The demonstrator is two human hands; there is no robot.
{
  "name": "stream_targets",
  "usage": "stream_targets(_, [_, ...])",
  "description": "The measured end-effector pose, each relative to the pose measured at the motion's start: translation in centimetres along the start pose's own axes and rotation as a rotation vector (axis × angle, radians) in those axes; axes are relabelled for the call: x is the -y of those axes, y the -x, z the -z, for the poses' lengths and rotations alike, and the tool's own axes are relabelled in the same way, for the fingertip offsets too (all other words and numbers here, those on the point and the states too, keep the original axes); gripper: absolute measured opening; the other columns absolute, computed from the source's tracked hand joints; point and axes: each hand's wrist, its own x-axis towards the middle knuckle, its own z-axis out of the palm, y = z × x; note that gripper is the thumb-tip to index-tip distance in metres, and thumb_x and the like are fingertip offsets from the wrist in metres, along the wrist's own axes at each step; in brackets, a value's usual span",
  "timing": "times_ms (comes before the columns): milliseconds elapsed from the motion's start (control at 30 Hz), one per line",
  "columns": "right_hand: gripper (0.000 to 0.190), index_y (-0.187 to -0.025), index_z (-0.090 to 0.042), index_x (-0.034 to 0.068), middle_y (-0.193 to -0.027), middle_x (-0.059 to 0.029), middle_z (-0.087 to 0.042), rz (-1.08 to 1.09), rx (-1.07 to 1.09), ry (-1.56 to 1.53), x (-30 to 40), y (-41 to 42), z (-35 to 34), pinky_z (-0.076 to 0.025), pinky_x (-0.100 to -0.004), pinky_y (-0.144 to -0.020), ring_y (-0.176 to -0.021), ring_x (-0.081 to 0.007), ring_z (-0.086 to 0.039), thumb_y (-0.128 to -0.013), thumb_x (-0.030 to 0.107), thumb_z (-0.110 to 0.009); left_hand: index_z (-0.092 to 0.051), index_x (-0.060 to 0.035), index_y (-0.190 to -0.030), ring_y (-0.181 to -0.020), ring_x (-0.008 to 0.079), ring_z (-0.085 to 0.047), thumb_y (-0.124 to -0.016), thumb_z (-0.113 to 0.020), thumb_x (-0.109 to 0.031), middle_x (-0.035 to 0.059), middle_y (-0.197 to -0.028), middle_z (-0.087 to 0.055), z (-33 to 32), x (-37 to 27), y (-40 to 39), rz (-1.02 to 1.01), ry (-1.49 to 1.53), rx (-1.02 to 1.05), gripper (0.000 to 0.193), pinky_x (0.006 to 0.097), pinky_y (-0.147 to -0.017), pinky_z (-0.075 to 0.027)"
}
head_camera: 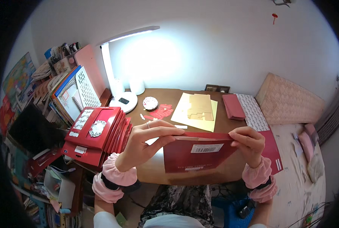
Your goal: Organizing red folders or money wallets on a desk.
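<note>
A dark red paper envelope or folder (196, 159) with a white barcode sticker (207, 148) hangs upright above the desk's front edge. My left hand (149, 142) pinches its top edge at the left corner between thumb and fingers. At the right corner my right hand (248, 144) pinches the same edge. A narrow flap runs along the top, and a pale layer shows beneath it. To the left, beside my left hand, leans a stack of glossy red packages (101, 134); the top one has a round patterned paper piece on it.
On the wooden desk (158, 178) stand a lit lamp (124, 101), round scalloped papers (150, 103), red strips (161, 111), yellow and tan sheets (200, 105), and red envelopes (232, 107). Patterned sheets (250, 109) lie at the right. Books crowd the left; a bed (297, 176) adjoins the right.
</note>
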Motion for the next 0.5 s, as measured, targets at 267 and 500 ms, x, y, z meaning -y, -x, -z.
stream_targets(267, [0.029, -0.104, -0.075, 0.004, -0.096, -0.0108, -0.069, -0.084, 0.021, -0.026, -0.7, 1.1, -0.1, -0.054, -0.0263, -0.066, -0.081, -0.0193, -0.066, -0.074, 0.002, -0.079, -0.073, -0.0016, -0.109, -0.075, 0.0137, -0.063, -0.093, -0.065, -0.010, 0.0079, -0.085, -0.071, -0.6, 1.4, -0.3, 0.274, 0.085, 0.125, 0.020, 0.0281, -0.065, -0.048])
stream_targets(500, [0.029, -0.102, -0.075, 0.005, -0.101, -0.0096, -0.070, -0.043, 0.070, 0.009, -1.0, 0.6, 0.1, -0.058, -0.0270, -0.070, -0.083, -0.0187, -0.070, -0.073, 0.004, -0.080, -0.072, 0.0034, -0.110, -0.081, 0.0113, -0.064, -0.096, -0.061, -0.010, 0.0121, -0.095, -0.073, 1.2, 2.0, -2.3, 0.410, 0.216, 0.393, 0.022, 0.0249, -0.068, -0.050])
